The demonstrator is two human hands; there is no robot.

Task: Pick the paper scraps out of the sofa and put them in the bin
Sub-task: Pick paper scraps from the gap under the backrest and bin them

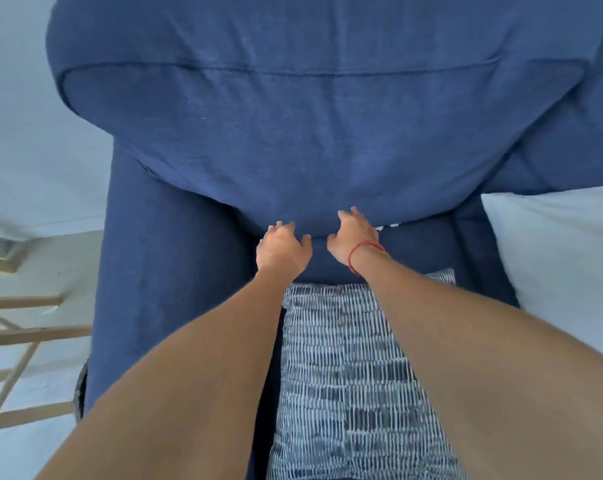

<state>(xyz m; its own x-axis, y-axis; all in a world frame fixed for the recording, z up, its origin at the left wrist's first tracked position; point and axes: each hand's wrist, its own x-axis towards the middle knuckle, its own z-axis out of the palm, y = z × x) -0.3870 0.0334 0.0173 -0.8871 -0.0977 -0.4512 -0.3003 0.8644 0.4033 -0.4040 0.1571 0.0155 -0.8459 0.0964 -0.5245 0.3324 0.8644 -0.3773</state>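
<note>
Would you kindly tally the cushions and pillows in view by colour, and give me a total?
Plain blue: 1, the back cushion that both hands grip at its lower edge
Blue-and-white patterned: 1, the pillow on the seat
White: 1, the pillow at the right
Total: 3

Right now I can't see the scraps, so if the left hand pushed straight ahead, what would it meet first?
Probably the blue back cushion: the left hand already reaches its lower edge, above the seat crease.
</note>
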